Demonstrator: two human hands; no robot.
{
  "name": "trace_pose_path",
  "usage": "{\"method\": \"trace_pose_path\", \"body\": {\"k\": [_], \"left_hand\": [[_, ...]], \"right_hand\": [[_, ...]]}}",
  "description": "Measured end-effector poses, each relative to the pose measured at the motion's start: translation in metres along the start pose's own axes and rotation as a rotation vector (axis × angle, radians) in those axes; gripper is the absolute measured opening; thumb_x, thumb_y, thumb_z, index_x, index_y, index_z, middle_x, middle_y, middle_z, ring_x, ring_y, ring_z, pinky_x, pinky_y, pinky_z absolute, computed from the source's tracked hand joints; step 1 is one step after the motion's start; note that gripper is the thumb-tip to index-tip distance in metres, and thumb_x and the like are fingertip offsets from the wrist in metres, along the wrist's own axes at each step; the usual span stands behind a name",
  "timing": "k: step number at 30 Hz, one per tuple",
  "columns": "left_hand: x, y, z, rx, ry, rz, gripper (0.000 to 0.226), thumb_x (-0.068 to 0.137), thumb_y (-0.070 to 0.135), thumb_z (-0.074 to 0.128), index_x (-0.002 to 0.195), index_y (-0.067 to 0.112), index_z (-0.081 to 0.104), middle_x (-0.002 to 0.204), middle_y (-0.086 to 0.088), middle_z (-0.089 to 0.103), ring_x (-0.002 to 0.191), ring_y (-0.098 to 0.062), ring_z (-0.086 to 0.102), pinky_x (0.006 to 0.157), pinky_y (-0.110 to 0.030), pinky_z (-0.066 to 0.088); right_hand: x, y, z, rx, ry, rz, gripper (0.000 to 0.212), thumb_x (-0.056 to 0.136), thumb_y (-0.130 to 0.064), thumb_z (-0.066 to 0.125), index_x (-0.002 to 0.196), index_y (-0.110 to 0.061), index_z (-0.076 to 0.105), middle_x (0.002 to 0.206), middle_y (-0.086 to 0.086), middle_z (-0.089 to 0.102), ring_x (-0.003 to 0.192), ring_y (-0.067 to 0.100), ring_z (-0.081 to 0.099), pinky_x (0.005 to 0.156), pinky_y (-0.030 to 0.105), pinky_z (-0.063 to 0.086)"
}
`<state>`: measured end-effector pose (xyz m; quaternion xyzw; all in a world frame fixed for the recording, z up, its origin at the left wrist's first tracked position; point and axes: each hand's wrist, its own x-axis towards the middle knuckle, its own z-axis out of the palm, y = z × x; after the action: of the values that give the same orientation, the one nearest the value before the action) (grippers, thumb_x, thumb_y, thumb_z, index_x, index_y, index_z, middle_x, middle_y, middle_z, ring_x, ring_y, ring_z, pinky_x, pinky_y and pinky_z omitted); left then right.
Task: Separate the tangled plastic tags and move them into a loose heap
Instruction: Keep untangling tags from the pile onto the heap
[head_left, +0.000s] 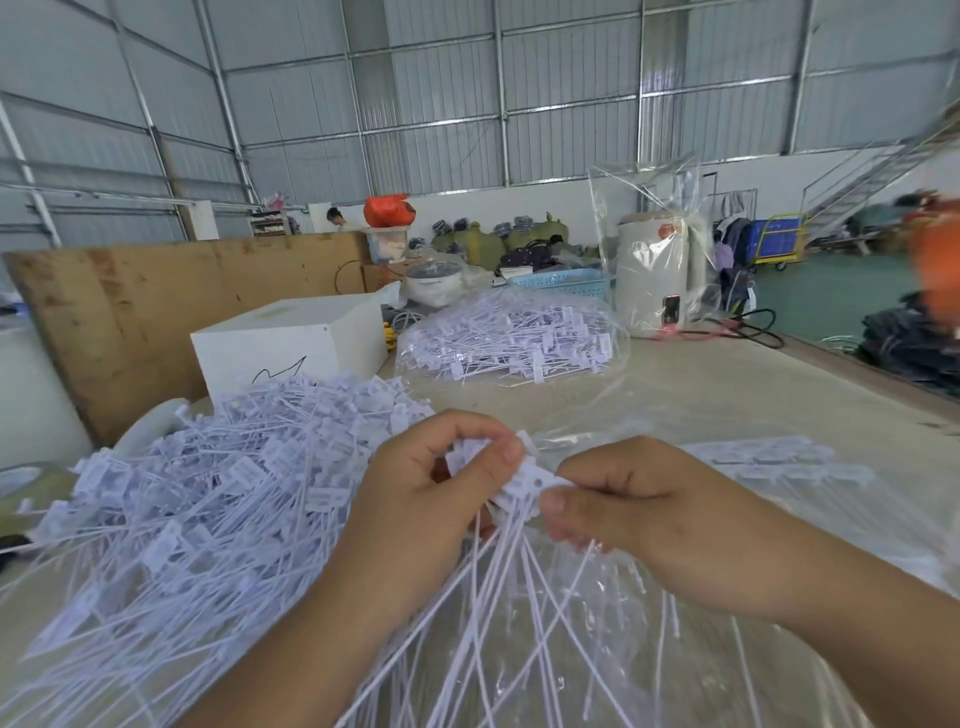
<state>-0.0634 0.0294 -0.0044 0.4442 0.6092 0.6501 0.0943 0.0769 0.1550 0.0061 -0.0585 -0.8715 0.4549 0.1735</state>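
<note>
Centrally, left hand (426, 488) and right hand (623, 504) pinch tangled tags (519, 478) (clear bag (509, 338) holds more).

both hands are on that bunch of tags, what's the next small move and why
Probably pull the hands apart: the left hand and right hand both pinch the heads of one tangled bunch, its tails fanning downward. Then drop freed tags on the loose heap at left.
</note>
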Motion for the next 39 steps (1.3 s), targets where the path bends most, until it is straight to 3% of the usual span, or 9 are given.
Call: {"method": "trace_pose_path", "body": {"k": [10, 14, 20, 25, 28, 31, 33, 36, 39], "left_hand": [[0.001, -0.005, 0.001, 0.059, -0.004, 0.028, 0.026, 0.059, 0.056, 0.066, 0.078, 0.042, 0.075, 0.069, -0.016, 0.064, 0.051, -0.018, 0.056, 0.049, -0.022, 0.05], [0.002, -0.006, 0.002, 0.037, 0.003, 0.053, 0.015, 0.065, 0.045, 0.066, 0.076, 0.04, 0.074, 0.062, 0.002, 0.066, 0.048, -0.007, 0.058, 0.049, -0.016, 0.048], [0.001, -0.005, 0.004, 0.06, 0.105, 0.097, 0.006, 0.075, 0.037, 0.068, 0.077, 0.034, 0.072, 0.059, 0.002, 0.066, 0.047, -0.005, 0.059, 0.05, -0.013, 0.046], [0.001, -0.003, 0.012, -0.083, 0.191, 0.06, 0.016, 0.084, 0.025, 0.065, 0.069, 0.029, 0.07, 0.062, 0.004, 0.067, 0.052, -0.009, 0.061, 0.054, -0.023, 0.054], [0.001, -0.002, 0.01, -0.178, 0.248, -0.015, 0.027, 0.089, 0.021, 0.063, 0.065, 0.029, 0.07, 0.061, 0.008, 0.065, 0.049, -0.005, 0.058, 0.051, -0.018, 0.05], [0.004, -0.003, 0.004, -0.143, 0.277, -0.022, 0.025, 0.088, 0.024, 0.064, 0.066, 0.032, 0.071, 0.06, 0.012, 0.065, 0.049, -0.003, 0.059, 0.051, -0.016, 0.05], [0.003, -0.002, 0.006, -0.082, 0.221, 0.006, 0.013, 0.079, 0.04, 0.066, 0.07, 0.032, 0.072, 0.063, 0.007, 0.068, 0.052, -0.006, 0.061, 0.054, -0.019, 0.052], [-0.001, -0.005, 0.011, -0.038, 0.137, 0.07, 0.016, 0.069, 0.049, 0.063, 0.071, 0.035, 0.071, 0.058, 0.007, 0.064, 0.049, -0.004, 0.06, 0.052, -0.018, 0.051], [-0.003, -0.005, 0.016, -0.042, 0.084, 0.111, 0.015, 0.081, 0.046, 0.069, 0.072, 0.034, 0.069, 0.057, 0.01, 0.061, 0.049, -0.004, 0.057, 0.053, -0.021, 0.051]], "right_hand": [[0.002, 0.007, 0.01, 0.043, 0.04, 0.023, 0.033, 0.092, -0.04, 0.056, 0.069, -0.019, 0.065, 0.069, 0.011, 0.057, 0.067, 0.031, 0.051, 0.07, 0.052, 0.044], [0.006, 0.009, 0.011, 0.053, 0.071, 0.052, 0.035, 0.08, -0.047, 0.055, 0.069, -0.016, 0.064, 0.07, 0.011, 0.053, 0.066, 0.026, 0.048, 0.066, 0.042, 0.038], [0.009, 0.009, 0.014, 0.165, 0.136, 0.037, 0.029, 0.079, -0.042, 0.057, 0.059, -0.022, 0.062, 0.066, 0.011, 0.045, 0.062, 0.024, 0.039, 0.062, 0.039, 0.031], [0.013, 0.004, 0.022, 0.255, 0.481, -0.018, 0.039, 0.092, -0.024, 0.06, 0.053, -0.022, 0.058, 0.049, -0.006, 0.044, 0.045, 0.011, 0.039, 0.044, 0.013, 0.034], [0.014, 0.006, -0.005, 0.299, 0.75, 0.018, 0.041, 0.098, -0.022, 0.053, 0.058, -0.018, 0.056, 0.049, -0.01, 0.048, 0.042, 0.003, 0.042, 0.052, 0.018, 0.042], [0.008, 0.004, -0.012, 0.239, 0.581, -0.057, 0.034, 0.094, -0.039, 0.057, 0.068, -0.02, 0.066, 0.066, -0.007, 0.056, 0.065, 0.009, 0.053, 0.072, 0.028, 0.045], [0.005, -0.001, 0.001, 0.169, 0.383, -0.137, 0.028, 0.087, -0.049, 0.061, 0.073, -0.027, 0.07, 0.08, -0.009, 0.059, 0.081, 0.006, 0.058, 0.078, 0.017, 0.044], [0.007, -0.006, 0.018, 0.197, 0.234, -0.226, 0.016, 0.081, -0.042, 0.061, 0.074, -0.039, 0.075, 0.098, -0.024, 0.057, 0.114, -0.006, 0.049, 0.088, 0.005, 0.035], [0.007, -0.003, 0.024, 0.237, 0.211, -0.268, 0.017, 0.087, -0.035, 0.061, 0.081, -0.028, 0.075, 0.105, -0.01, 0.065, 0.122, -0.006, 0.046, 0.093, 0.009, 0.035]]}}
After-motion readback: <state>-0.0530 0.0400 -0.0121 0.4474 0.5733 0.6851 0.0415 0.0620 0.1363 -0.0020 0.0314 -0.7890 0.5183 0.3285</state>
